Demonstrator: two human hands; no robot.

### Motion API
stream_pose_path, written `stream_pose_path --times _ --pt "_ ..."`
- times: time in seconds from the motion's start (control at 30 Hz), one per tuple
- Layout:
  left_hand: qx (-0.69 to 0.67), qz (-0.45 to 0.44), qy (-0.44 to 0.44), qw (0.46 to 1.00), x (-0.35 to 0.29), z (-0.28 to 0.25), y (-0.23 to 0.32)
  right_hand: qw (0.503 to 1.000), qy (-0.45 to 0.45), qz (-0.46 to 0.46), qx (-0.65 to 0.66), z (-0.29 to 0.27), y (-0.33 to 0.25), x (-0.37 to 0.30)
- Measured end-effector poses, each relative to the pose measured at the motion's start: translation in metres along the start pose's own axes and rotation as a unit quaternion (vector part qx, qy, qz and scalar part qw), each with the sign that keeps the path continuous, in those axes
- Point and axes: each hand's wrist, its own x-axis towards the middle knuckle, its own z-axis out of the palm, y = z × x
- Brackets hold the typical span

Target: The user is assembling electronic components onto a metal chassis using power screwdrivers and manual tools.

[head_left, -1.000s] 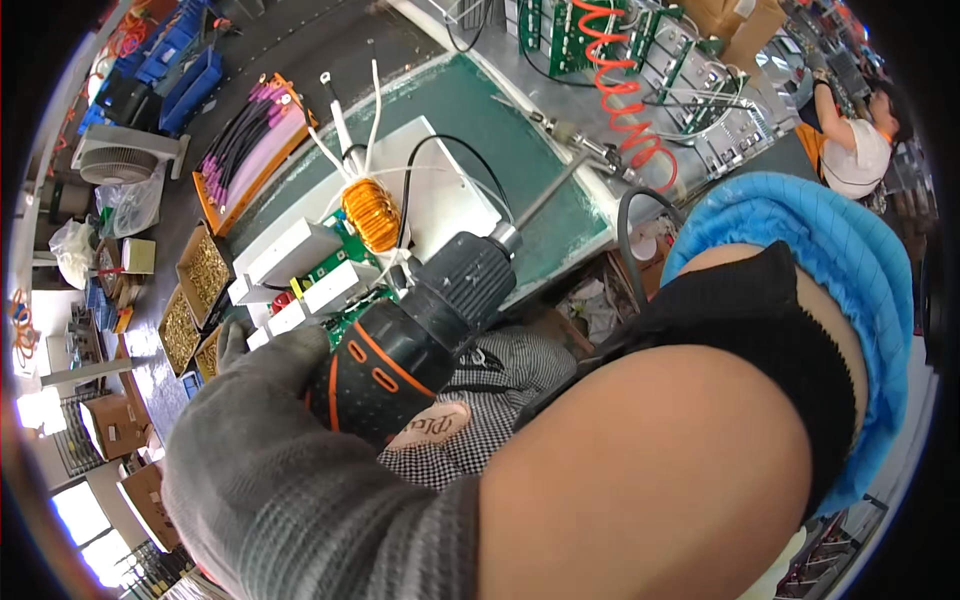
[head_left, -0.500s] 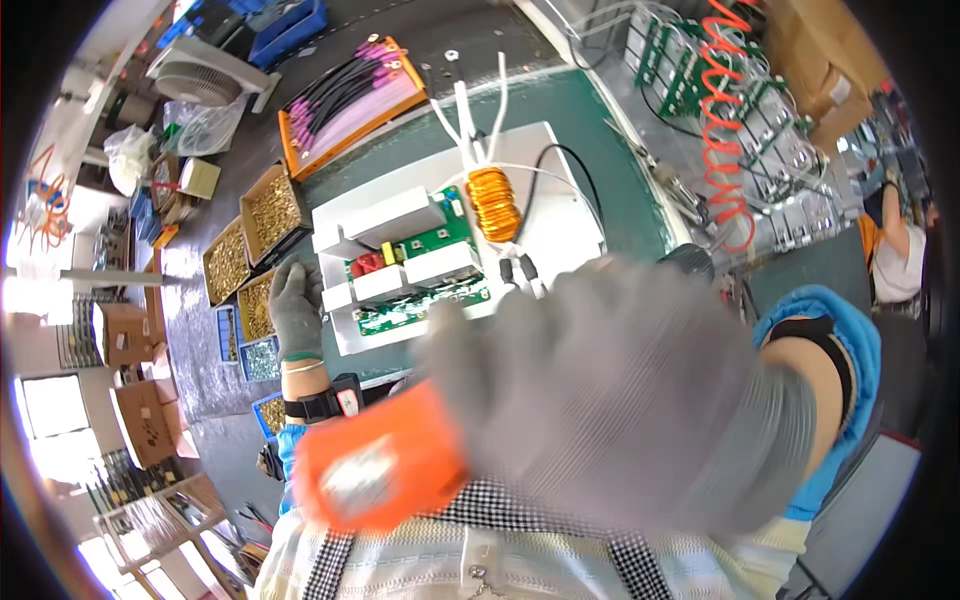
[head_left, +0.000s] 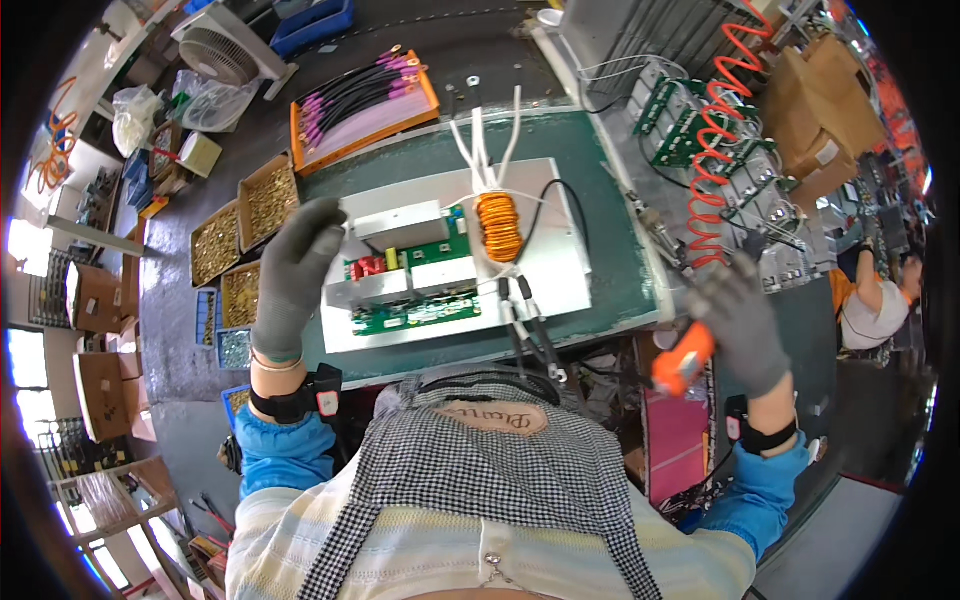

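Note:
My left hand [head_left: 296,275], in a grey glove, is raised beside the left edge of a white metal plate [head_left: 558,235]. Its fingers are curled together; what they hold, if anything, is hidden. The plate carries a green circuit board [head_left: 415,310], pale metal heat sinks [head_left: 400,222] and a copper-wound coil [head_left: 498,227]. White and black cables run from the coil. To the right of the bench mat, my gloved right hand [head_left: 742,325] has blurred fingers stretched outward and apart. At its thumb is an orange piece [head_left: 685,360] with a pale patch; worn or held, I cannot tell.
Boxes of brass-coloured fasteners [head_left: 268,205] stand at the left. Behind the plate, an orange tray [head_left: 430,100] holds black cables with purple ends. A red coiled hose [head_left: 715,130] hangs at the right, near more circuit boards [head_left: 680,110]. Another person [head_left: 872,305] is at far right.
My right hand has swung from close in front of the view out to the right, with the orange piece. My left hand has lifted from beside the fastener boxes toward the plate's left edge.

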Motion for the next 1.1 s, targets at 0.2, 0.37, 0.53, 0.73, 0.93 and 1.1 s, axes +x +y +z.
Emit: stream_pose_path --times 0.2,0.37,0.53,0.73,0.93,1.1 --pt "0.306 0.287 -0.248 0.873 -0.006 0.082 0.024 0.988 -0.037 -0.151 0.010 0.103 -0.003 -0.033" --pt "0.443 0.279 -0.222 0.822 -0.009 0.135 0.027 0.973 -0.031 -0.227 -0.010 0.159 0.023 -0.004" --pt "0.532 0.220 -0.251 0.778 -0.010 0.166 0.031 0.965 0.044 -0.257 -0.024 0.208 0.063 0.027" --pt "0.586 0.174 -0.245 0.752 -0.001 0.180 0.030 0.966 0.070 -0.251 -0.003 0.242 0.084 0.043" --pt "0.196 0.078 -0.215 0.953 -0.010 0.108 0.028 0.990 0.044 -0.037 0.129 0.253 0.086 0.019" --pt "-0.032 -0.035 -0.048 0.998 -0.028 0.051 0.024 0.981 0.118 0.031 0.154 0.169 0.038 0.032"
